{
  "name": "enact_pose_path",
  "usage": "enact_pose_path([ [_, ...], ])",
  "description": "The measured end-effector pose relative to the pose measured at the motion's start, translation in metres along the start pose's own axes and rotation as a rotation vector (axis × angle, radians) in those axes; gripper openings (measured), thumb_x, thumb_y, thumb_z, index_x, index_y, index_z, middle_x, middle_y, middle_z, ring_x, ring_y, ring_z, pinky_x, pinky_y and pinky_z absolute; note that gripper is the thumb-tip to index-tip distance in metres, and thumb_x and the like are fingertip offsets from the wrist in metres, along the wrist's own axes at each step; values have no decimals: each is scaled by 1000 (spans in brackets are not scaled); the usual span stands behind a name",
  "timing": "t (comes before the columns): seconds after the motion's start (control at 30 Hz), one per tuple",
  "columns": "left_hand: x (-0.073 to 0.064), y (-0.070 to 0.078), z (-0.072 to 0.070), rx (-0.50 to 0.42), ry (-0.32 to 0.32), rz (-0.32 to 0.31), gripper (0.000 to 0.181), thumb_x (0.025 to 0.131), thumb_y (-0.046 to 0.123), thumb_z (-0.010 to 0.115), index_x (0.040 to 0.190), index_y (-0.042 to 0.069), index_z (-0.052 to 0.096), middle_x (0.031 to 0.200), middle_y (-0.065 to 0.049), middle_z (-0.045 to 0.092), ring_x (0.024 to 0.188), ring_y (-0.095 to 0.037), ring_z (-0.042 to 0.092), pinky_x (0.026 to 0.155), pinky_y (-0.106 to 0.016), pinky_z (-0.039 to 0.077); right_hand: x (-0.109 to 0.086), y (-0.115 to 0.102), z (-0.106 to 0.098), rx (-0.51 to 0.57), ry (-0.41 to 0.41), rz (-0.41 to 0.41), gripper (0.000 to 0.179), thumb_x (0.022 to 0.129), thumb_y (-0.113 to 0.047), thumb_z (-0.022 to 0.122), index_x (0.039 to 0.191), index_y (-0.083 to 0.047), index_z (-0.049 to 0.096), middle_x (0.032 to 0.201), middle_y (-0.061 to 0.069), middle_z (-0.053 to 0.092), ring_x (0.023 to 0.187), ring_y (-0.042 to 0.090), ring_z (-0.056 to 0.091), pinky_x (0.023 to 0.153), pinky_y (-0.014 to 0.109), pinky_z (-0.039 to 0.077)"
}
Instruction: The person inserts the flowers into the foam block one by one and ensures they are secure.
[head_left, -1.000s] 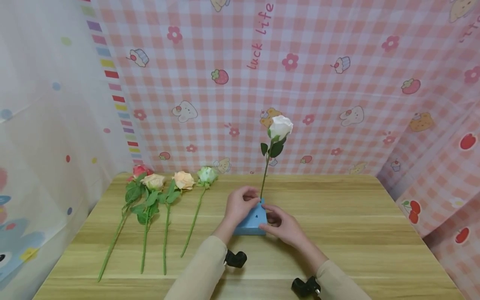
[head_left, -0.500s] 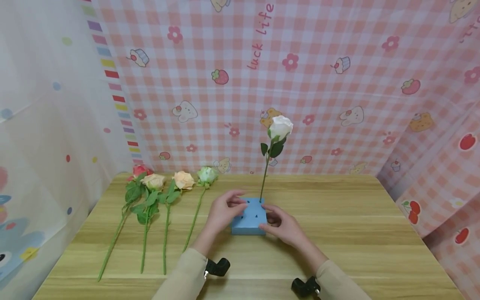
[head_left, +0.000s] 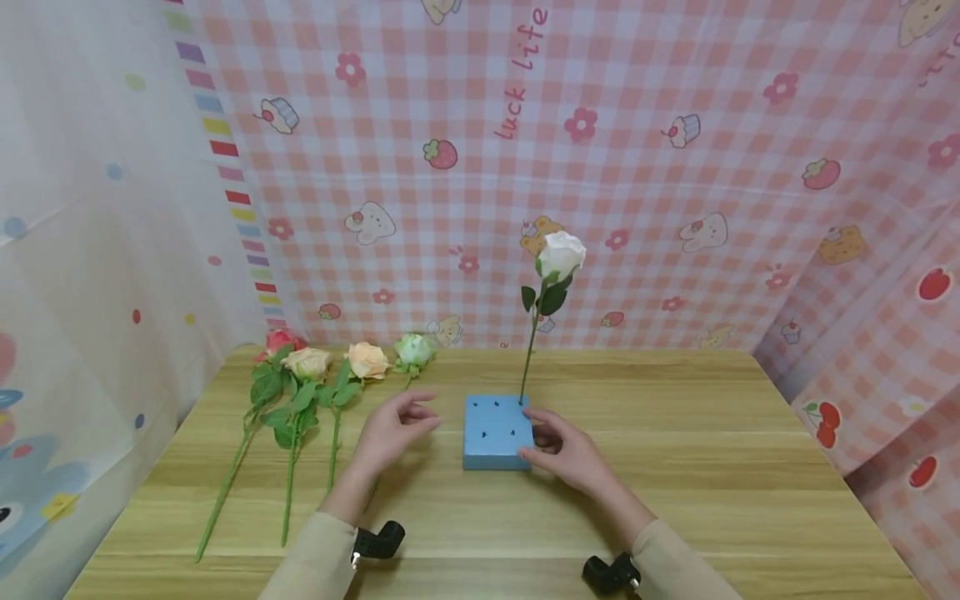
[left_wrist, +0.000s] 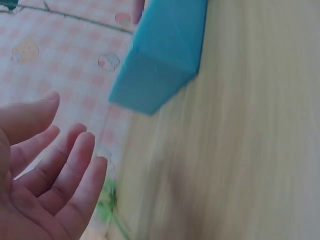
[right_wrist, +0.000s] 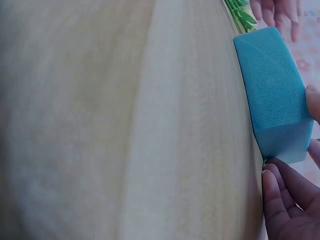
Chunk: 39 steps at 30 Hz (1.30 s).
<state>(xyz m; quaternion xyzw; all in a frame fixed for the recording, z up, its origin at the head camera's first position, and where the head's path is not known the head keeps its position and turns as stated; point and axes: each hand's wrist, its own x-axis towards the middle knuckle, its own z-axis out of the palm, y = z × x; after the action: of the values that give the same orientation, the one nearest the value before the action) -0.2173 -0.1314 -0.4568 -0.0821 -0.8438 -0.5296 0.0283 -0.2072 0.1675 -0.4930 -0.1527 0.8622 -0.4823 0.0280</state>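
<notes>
Blue foam block [head_left: 497, 421] sits flat on wood table [head_left: 675, 467], approx. ctr, w/ 4 small dark holes visible on top. White rose [head_left: 562, 255] stands in block's far R corner: stem in, bloom up high, slight lean to R, 2 dk green leaves under bloom.

R hand [head_left: 568, 454] holds block's R side: thumb at near R corner, index at far R corner, other fingers curled in by the side face. L hand [head_left: 395, 433] is off the block, btwn it & the lying flowers, holding nothing; fingers loosely bent, thumb apart from them. In head view it covers pt of the stem of pale green rose [head_left: 415, 351].

4 flowers lie on table's L side, blooms toward back: pinkish-red rose [head_left: 281, 341], cream rose [head_left: 307, 364], peach rose [head_left: 367, 361], then pale green one. First two blooms nearly touching. Pink/white checked cloth [head_left: 637, 200] behind table. Beige sleeves [head_left: 311, 554], blk wrist devices [head_left: 380, 540] both arms.
</notes>
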Motion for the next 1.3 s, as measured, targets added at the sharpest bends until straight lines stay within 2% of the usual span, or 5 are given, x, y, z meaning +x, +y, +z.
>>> enact_pose_path([
  [0.3, -11, -17, -30, 46, -9, -36, 43, 89, 8, 74, 129, 0, 62, 104, -13, 71, 94, -26, 66, 80, -36, 56, 0, 0, 1, -8, 6, 5, 60, 87, -28, 78, 141, -17, 54, 122, 12, 65, 104, 24, 63, 87, 37, 55],
  [0.53, -19, -25, -45, 112, -30, -35, 45, 89, 9, 74, 130, -2, 60, 102, -14, 70, 92, -26, 65, 80, -38, 55, 0, 0, 1, 0, 5, 9, 61, 87, -29, 79, 141, -17, 55, 122, 12, 65, 105, 25, 63, 88, 37, 55],
  [0.83, -23, -32, -59, 185, -129, -65, 53, 87, 16, 78, 134, 0, 58, 107, -11, 69, 95, -24, 64, 80, -38, 53, -1, 0, -1, 18, -2, -2, 61, 87, -28, 78, 141, -16, 54, 122, 12, 65, 104, 24, 63, 87, 37, 55],
  [1.03, -21, -34, -63, 160, -180, -106, 62, 82, 16, 82, 135, -2, 57, 107, -10, 68, 97, -25, 63, 81, -38, 54, 0, 0, 0, 21, -3, 1, 61, 87, -28, 78, 141, -16, 54, 121, 12, 65, 103, 23, 63, 87, 36, 55],
  [1.3, -17, -39, -65, 164, -251, -132, 66, 77, 11, 84, 134, -8, 55, 97, -7, 66, 90, -19, 60, 77, -32, 51, 0, 2, -1, 27, -10, -5, 61, 88, -27, 78, 142, -15, 54, 120, 11, 65, 102, 22, 63, 85, 32, 54],
])
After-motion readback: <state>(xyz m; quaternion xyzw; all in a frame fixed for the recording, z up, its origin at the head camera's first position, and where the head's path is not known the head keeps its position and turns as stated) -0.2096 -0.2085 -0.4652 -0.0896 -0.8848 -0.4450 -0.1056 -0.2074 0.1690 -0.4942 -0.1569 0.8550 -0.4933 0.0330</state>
